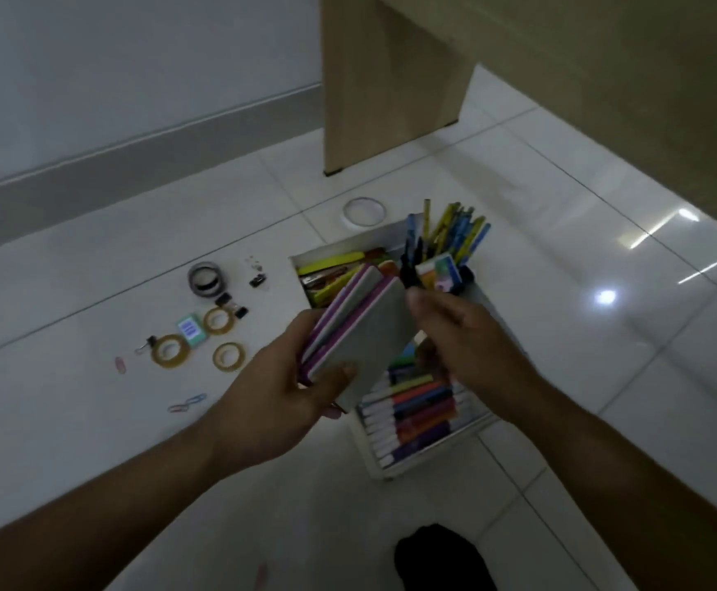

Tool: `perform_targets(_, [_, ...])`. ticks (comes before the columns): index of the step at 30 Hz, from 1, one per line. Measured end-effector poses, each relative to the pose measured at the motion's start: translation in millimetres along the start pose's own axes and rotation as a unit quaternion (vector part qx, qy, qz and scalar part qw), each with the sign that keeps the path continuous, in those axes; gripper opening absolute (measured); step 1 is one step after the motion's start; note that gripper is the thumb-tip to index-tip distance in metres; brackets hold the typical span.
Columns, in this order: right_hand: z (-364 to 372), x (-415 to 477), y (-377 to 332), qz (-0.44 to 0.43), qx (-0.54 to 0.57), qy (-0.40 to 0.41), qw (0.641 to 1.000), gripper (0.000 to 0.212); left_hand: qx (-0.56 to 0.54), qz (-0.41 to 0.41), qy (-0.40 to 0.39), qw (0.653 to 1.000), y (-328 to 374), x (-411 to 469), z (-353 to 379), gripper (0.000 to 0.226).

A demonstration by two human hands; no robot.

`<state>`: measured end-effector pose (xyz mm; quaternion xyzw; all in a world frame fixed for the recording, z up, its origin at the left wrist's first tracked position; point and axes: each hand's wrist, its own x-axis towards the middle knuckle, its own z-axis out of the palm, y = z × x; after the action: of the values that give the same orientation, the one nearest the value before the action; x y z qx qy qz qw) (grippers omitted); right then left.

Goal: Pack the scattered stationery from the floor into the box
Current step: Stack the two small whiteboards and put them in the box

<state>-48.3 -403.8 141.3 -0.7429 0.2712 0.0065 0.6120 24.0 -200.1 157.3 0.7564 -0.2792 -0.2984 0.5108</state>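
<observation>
My left hand (288,377) grips a stack of thin notebooks (365,330) with grey covers and purple spines, held tilted above the white box (467,432). My right hand (463,334) hovers at the stack's upper right corner, fingers curled near it; I cannot tell whether it touches. The box holds markers (416,415) at the near end, pens and pencils (454,232) upright at the far end, and highlighters (331,262) on the left. On the floor to the left lie tape rolls (171,349), a grey tape roll (207,278), binder clips (257,280) and paper clips (188,403).
A wooden desk leg panel (390,87) stands just behind the box. A white ring (364,211) lies on the tiles beyond the box. A small green-edged card (191,328) sits among the tape rolls. The wall and grey skirting run along the left.
</observation>
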Motion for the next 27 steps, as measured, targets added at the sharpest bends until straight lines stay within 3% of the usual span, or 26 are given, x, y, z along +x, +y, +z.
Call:
perform_targets(2, [-16.6,-1.7,-1.4,0.091,0.151,-0.001,0.984,0.060,0.106,0.076,0.012,0.991,-0.1,11.7,17.5,0.041])
perform_targets(4, [-29.9,-0.8,0.5,0.120,0.214,0.002,0.969,0.072,0.189,0.135,0.027,0.972,-2.4,24.8,31.4,0.044])
perform_targets(9, [-45.7,6.4,19.1,0.112,0.189,0.015,0.975,0.033,0.309,0.191,-0.007,0.932,-9.6,51.7,45.6,0.053])
perform_targets(12, [-47.8,12.1,33.7,0.110,0.199,0.045,0.973,0.042,0.326,0.197,-0.037,0.924,-14.6,55.8,41.8,0.057])
perform_targets(17, [-21.6,26.3,37.1,0.016,0.080,0.055,0.995,0.051,0.218,0.117,0.081,0.966,-33.0,53.9,35.1,0.042])
perform_targets(22, [4.9,41.7,31.8,-0.104,-0.058,0.115,0.986,0.048,0.281,0.099,0.138,0.944,-38.6,56.7,34.6,0.042])
perform_targets(27, [5.7,43.0,30.8,-0.198,-0.138,0.106,0.965,0.043,0.347,0.116,0.147,0.919,-40.2,55.2,38.7,0.047])
